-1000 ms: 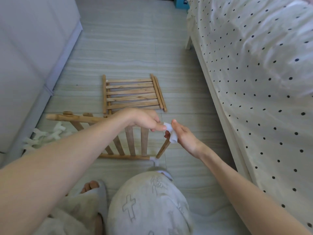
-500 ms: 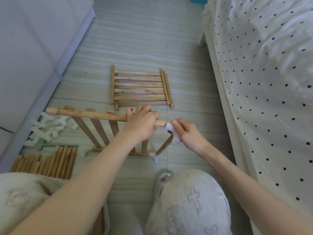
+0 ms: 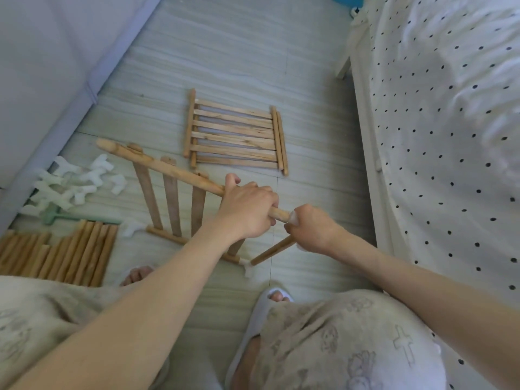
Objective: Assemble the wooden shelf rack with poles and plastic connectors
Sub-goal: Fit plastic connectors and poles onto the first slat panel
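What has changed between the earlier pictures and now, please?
The left hand shifted from fingertips at the white connector to a full grip round the top pole. The right hand closed over the connector, pressing it onto the pole's end. The spare slatted panel stayed flat on the floor.

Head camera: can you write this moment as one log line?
left hand: grips rail | right hand: holds white connector at rail end | spare connectors: floor

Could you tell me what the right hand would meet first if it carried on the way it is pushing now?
Probably the left hand. The right hand presses the white plastic connector along the rail the left hand grips, knuckles nearly touching; depth is hard to judge.
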`<state>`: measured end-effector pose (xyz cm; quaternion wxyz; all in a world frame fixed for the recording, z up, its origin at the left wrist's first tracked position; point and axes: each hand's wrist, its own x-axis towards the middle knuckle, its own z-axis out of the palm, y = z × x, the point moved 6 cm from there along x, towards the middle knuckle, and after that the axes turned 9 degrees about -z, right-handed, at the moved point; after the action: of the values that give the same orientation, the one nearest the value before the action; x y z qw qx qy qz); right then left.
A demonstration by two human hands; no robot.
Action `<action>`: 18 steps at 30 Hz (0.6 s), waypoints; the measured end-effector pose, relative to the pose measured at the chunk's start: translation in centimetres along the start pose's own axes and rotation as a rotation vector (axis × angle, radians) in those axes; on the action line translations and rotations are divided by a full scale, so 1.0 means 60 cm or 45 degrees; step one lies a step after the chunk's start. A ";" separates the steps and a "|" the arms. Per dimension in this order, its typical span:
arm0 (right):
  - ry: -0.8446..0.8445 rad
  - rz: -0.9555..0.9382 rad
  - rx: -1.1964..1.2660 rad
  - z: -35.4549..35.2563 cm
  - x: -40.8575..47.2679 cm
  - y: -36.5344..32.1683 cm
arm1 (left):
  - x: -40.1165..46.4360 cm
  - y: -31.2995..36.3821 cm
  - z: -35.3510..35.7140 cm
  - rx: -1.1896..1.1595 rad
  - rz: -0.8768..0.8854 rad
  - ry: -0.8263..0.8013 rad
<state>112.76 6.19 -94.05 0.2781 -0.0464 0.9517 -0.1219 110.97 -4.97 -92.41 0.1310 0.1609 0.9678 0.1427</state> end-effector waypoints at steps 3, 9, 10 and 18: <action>0.012 -0.029 -0.021 -0.007 -0.004 -0.010 | -0.003 0.000 -0.002 -0.004 -0.016 0.041; -0.004 -0.076 -0.071 -0.009 -0.007 -0.022 | -0.004 -0.004 -0.008 0.024 -0.042 -0.043; -0.001 -0.080 -0.068 -0.009 -0.007 -0.025 | -0.002 -0.005 -0.010 0.032 -0.050 -0.069; 0.049 -0.020 0.065 -0.007 0.003 -0.018 | 0.022 -0.018 -0.012 0.028 0.029 -0.507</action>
<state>112.39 5.21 -93.49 0.2597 -0.0445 0.9531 -0.1491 109.25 -5.65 -92.37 0.3164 0.1984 0.9223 0.0990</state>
